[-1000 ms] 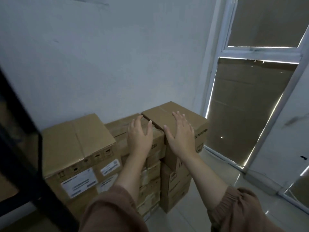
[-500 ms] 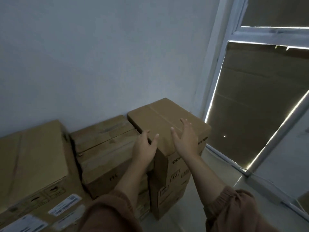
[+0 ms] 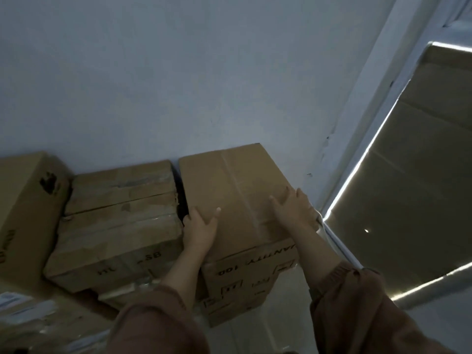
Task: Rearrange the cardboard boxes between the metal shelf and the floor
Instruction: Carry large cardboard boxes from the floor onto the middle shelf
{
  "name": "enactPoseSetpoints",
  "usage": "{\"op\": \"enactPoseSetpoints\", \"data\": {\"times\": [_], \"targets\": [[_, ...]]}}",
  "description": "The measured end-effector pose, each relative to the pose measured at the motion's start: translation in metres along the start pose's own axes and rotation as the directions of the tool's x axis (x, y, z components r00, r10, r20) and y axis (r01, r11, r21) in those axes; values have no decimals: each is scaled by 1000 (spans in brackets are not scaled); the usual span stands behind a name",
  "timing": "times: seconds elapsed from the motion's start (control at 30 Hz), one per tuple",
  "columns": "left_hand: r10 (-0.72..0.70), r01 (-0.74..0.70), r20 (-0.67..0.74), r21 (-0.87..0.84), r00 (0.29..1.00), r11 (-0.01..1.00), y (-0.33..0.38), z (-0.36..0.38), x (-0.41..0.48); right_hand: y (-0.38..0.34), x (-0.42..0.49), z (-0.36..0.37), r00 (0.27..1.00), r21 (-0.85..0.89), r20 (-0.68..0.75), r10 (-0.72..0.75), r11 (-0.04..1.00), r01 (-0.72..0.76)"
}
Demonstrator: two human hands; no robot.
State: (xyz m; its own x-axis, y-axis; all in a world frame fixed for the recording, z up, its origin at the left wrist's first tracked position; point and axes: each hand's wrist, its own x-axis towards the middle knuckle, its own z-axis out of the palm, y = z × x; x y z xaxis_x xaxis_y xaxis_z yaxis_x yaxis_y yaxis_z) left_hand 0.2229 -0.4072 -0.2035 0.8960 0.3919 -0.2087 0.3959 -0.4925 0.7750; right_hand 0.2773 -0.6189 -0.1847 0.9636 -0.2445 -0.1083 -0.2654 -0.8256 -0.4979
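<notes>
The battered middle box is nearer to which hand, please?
Left. The left hand grips the neighbouring box at the gap beside the battered middle box; the right hand is at the neighbouring box's far edge.
</notes>
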Motion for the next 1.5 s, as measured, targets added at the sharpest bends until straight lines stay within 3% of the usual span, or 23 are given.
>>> {"op": "enactPoseSetpoints", "data": {"times": [0.1, 0.17, 0.3, 0.47, 0.6, 0.73, 0.9, 1.0, 1.07, 1.2, 1.33, 1.5], "targets": [[3, 0, 37, -97, 999, 995, -14, 5, 0, 15, 18, 11, 989, -83, 132, 58, 995, -48], [-27, 25, -7, -195, 1000, 981, -22, 9, -2, 22, 26, 16, 990, -93, 136, 42, 995, -30], [-105, 91, -22, -344, 994, 935, -26, 14, 3, 30, 42, 11, 987, 26, 156, 28, 999, -32], [-197, 237, 135, -632, 971, 738, -23, 15, 4, 36, 60, 3, 973, 91, 227, 46, 994, -68], [-202, 281, 198, -589, 959, 758, -20, 10, -1, 46, 75, -13, 954, 43, 281, 103, 992, -120], [-237, 309, 206, -479, 949, 822, -14, 6, 2, 55, 79, -23, 874, -22, 465, 140, 989, -147], [-272, 325, 182, -430, 945, 842, -16, 3, 13, 57, 74, -16, 875, 212, 483, -4, 971, -113], [-237, 325, 247, -434, 940, 840, -18, -1, 16, 72, 78, -2, 894, 442, 445, -48, 880, -173], [-229, 327, 262, -441, 937, 836, -15, -2, 16, 77, 81, 1, 865, 541, 497, -67, 804, -248], [-234, 329, 250, -467, 939, 821, -9, 0, 9, 75, 78, -8, 807, 562, 583, -94, 763, -318], [-237, 342, 266, -480, 934, 808, -13, 3, 0, 80, 72, -15, 826, 546, 559, -66, 779, -307], [-162, 279, 257, -523, 953, 805, 0, -5, -7, 67, 67, -49, 896, 569, 430, -116, 805, -169]]}}
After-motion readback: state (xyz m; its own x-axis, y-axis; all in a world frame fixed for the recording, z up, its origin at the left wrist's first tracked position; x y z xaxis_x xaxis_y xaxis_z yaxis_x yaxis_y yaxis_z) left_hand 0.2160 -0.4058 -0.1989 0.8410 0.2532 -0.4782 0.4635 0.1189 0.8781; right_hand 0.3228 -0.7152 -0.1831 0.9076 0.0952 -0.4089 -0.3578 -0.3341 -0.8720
